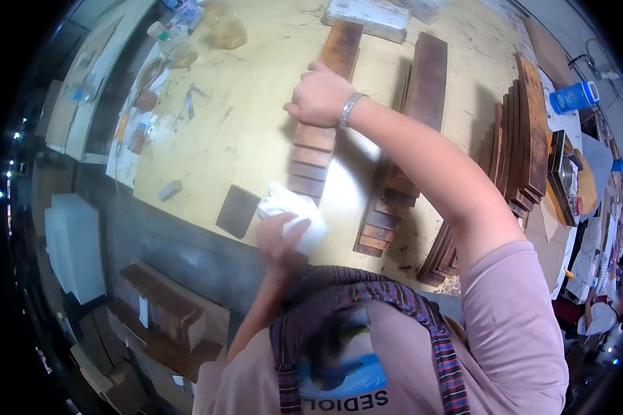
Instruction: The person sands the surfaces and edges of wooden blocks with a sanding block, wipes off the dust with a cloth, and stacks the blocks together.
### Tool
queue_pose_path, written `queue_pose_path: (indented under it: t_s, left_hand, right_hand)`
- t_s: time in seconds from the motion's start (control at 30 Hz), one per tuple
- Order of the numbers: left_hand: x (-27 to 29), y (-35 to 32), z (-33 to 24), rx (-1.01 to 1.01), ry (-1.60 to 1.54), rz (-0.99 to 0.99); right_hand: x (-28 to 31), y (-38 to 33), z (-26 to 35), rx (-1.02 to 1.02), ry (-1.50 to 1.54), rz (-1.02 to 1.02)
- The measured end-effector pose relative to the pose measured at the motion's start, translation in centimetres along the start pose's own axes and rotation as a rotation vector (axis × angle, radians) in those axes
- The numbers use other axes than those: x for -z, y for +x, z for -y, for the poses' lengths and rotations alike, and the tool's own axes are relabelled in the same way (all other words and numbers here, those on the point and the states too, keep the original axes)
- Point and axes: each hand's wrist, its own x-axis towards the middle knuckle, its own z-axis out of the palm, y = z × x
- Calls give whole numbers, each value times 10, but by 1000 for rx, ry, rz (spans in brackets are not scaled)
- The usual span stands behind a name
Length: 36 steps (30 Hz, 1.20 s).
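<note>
**Wood strips pressed and wiped on the bench**

A row of dark brown wooden strips (317,149) is laid on the pale yellow workbench (249,117). Its far part is pressed by the right hand (320,95), fingers curled. A crumpled white cloth (292,211) is gripped by the left hand (278,238) at the near end.

- We see the right hand (320,95) stretched far forward, knuckles up, fingers curled down and pressing flat, a metal bangle on its wrist.
- Our right arm runs bare and nearly straight from the pink short sleeve.
- The left hand (278,238) sits close to the chest, fingers closed in a grip, forearm bent.
</note>
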Motion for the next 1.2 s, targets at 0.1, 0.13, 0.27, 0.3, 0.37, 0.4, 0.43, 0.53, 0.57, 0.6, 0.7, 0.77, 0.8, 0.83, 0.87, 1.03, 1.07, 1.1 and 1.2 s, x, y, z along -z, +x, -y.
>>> queue_pose_path:
  t_s: [0.1,0.13,0.27,0.3,0.37,0.4,0.43,0.53,0.57,0.6,0.7,0.77,0.8,0.83,0.87,1.03,1.07,1.1,1.2]
  left_hand:
    - [-1,-10,18,177,90,-30]
    - [-1,6,15,151,72,-31]
    - [-3,61,-24,37,12,31]
    - [-13,47,-18,-51,-26,68]
    - [-24,31,-5,-87,-61,84]
    - [-19,31,8,-38,-52,67]
    - [-13,30,18,11,-41,47]
    - [11,31,23,186,-21,-121]
    - [16,22,19,191,-53,-88]
    - [24,5,11,195,-85,-54]
    - [39,-54,20,250,-52,42]
    - [47,-61,53,233,7,92]
    - [46,-59,81,231,65,99]
    - [45,-35,89,243,108,57]
    - [45,-8,91,277,163,35]
    - [16,48,32,253,-70,7]
    - [3,35,22,304,-98,33]
    - [-7,22,5,300,-45,-8]
    - [-2,5,0,91,-6,114]
  right_hand:
    - [5,1,5,-1,-58,51]
    - [2,-1,2,-11,-59,27]
    - [-2,-2,-2,-14,-29,-21]
    - [-2,0,0,-7,-16,-16]
    - [-2,4,2,-14,-20,-36]
    - [-3,3,2,-24,-21,-47]
    - [-3,3,2,-36,-24,-41]
    - [-1,6,2,-55,-16,-33]
    - [-2,4,1,-56,-15,-27]
    - [-3,3,-1,-57,-14,-21]
    - [3,4,6,-56,10,10]
    - [2,5,2,-67,-4,-2]
    - [0,5,4,-61,-7,-5]
    - [-1,4,5,-64,-6,9]
    - [2,3,4,-72,-12,18]
    - [3,6,5,-68,-32,10]
    - [2,7,6,-64,-36,10]
    - [2,7,6,-67,-42,11]
    - [-3,-3,-3,19,-44,-90]
